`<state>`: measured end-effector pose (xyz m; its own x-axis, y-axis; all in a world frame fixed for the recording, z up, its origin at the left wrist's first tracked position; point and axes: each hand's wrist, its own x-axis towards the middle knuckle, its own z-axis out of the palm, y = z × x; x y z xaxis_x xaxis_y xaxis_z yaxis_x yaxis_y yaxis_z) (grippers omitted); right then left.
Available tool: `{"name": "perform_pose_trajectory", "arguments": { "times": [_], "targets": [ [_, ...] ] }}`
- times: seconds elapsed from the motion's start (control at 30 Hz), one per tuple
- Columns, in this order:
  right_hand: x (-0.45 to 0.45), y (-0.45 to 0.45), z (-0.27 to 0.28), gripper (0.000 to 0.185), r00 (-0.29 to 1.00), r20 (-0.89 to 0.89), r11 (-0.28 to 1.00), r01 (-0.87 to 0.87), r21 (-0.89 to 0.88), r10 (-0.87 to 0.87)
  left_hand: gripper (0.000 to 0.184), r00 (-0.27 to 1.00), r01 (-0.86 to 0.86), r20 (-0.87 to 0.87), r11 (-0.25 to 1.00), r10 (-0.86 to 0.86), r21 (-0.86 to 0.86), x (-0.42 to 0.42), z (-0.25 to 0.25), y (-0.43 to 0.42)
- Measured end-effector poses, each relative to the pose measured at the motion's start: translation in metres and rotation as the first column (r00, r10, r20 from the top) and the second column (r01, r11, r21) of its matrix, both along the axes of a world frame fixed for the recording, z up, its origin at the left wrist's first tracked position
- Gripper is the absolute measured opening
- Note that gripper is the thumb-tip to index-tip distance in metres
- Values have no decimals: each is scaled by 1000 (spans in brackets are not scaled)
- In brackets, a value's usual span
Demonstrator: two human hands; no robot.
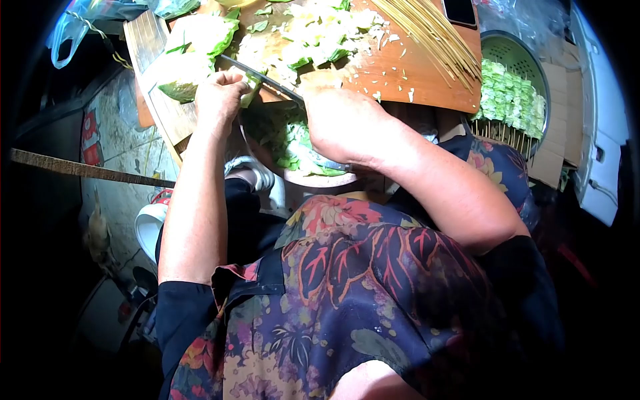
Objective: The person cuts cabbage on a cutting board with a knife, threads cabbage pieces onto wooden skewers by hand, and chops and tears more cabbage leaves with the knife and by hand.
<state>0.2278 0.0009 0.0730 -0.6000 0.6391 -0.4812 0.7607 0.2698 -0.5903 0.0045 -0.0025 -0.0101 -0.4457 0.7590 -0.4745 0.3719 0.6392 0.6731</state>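
Note:
My right hand (340, 123) is closed around the handle of a knife (263, 78), whose blade points up and left over the front edge of the wooden board. My left hand (219, 100) is closed beside the blade, pinching a piece of green cabbage leaf (251, 92); its fingertips are partly hidden. Left of it lies a larger pale cabbage piece (200, 40). Chopped cabbage (320, 33) is spread across the board. Under my hands, a bowl (320, 180) holds loose cut leaves (291, 143), partly covered by my right wrist.
Thin bamboo skewers (433, 40) lie on the board's (427, 93) right side, near a phone (460, 11). Right of it, a green colander (510, 47) holds skewered cabbage (507, 97). A blue plastic bag (63, 40) hangs at the left, and a wooden strip (87, 168) juts in below.

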Motion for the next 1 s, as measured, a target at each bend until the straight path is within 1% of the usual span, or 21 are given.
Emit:
{"name": "perform_pose_trajectory", "arguments": {
  "times": [0.07, 0.13, 0.17, 0.23, 0.27, 0.3, 0.33, 0.4, 0.43, 0.47, 0.5, 0.53, 0.6, 0.63, 0.7, 0.77, 0.83, 0.93, 0.97, 1.0],
  "targets": [
    [-3, 5, 0, 20, 1000, 1, 1000, -20, 18, 20, 16, 1000, 6, 2, 1000, -6, 2, 2, 4, 0],
    [-8, 12, 3, 24, 996, 60, 994, -68, -89, 73, 16, 1000, 14, 3, 1000, -14, 4, 1, 4, -1],
    [-11, 12, 0, 24, 996, 59, 994, -68, -89, 74, 15, 1000, -1, 22, 1000, 0, 25, -1, 0, -1],
    [-14, 8, -13, 24, 998, 58, 999, -27, -46, 30, 13, 999, -15, 40, 999, 13, 47, 0, 3, -2],
    [-14, 5, -18, 24, 998, 57, 999, -26, -46, 29, 16, 999, -13, 43, 1000, 13, 10, 1, 6, -3],
    [-15, 1, -22, 23, 999, 53, 1000, 7, 7, -8, 18, 999, -12, 47, 1000, 13, -27, 3, 10, -4],
    [-15, -2, -26, 22, 998, 47, 997, 41, 60, -44, 18, 999, -11, 45, 1000, 12, -26, 5, 12, -6],
    [-12, -5, -30, 22, 998, 30, 997, 53, 63, -55, 20, 999, -40, -9, 993, 39, -113, 8, 15, -9],
    [-10, -5, -30, 23, 998, 15, 996, 62, 65, -63, 20, 999, -39, -10, 993, 38, -111, 5, 11, -11],
    [-8, -5, -29, 23, 998, 15, 996, 63, 68, -64, 20, 995, -62, 67, 994, 69, -94, -1, 2, -13],
    [-7, -4, -28, 25, 998, 23, 998, 63, 8, -63, 21, 985, -86, 143, 993, 97, -81, -2, 1, -15],
    [-6, -3, -26, 27, 998, 31, 997, 63, -51, -61, 21, 985, -86, 143, 993, 97, -80, -3, 1, -15],
    [-4, -6, -22, 28, 998, 1, 998, 64, -25, -64, 17, 961, -126, 235, 988, 145, -91, -3, 2, -17],
    [-3, -8, -18, 28, 997, -29, 998, 65, 0, -65, 17, 961, -128, 236, 988, 146, -91, -5, 1, -18],
    [-2, -12, -8, 28, 999, -23, 999, 35, 17, -35, 15, 927, -180, 323, 981, 192, -66, -9, -1, -19],
    [-1, -14, -1, 28, 1000, -18, 999, 9, 31, -8, 13, 930, -175, 320, 983, 182, -51, -9, -3, -21],
    [0, -15, 1, 27, 995, 1, 993, -99, 63, 99, 12, 933, -167, 316, 985, 171, -38, -6, -4, -21],
    [1, -17, -3, 24, 997, -13, 992, -70, 108, 72, 11, 942, -208, 266, 978, 205, -17, -5, -7, -21],
    [0, -16, -3, 24, 997, -13, 992, -72, 106, 74, 10, 943, -198, 268, 980, 197, -26, -6, -6, -20],
    [-1, -12, 0, 23, 996, -7, 994, -85, 68, 86, 10, 944, -188, 270, 982, 190, -34, -6, -6, -20]
  ]
}}
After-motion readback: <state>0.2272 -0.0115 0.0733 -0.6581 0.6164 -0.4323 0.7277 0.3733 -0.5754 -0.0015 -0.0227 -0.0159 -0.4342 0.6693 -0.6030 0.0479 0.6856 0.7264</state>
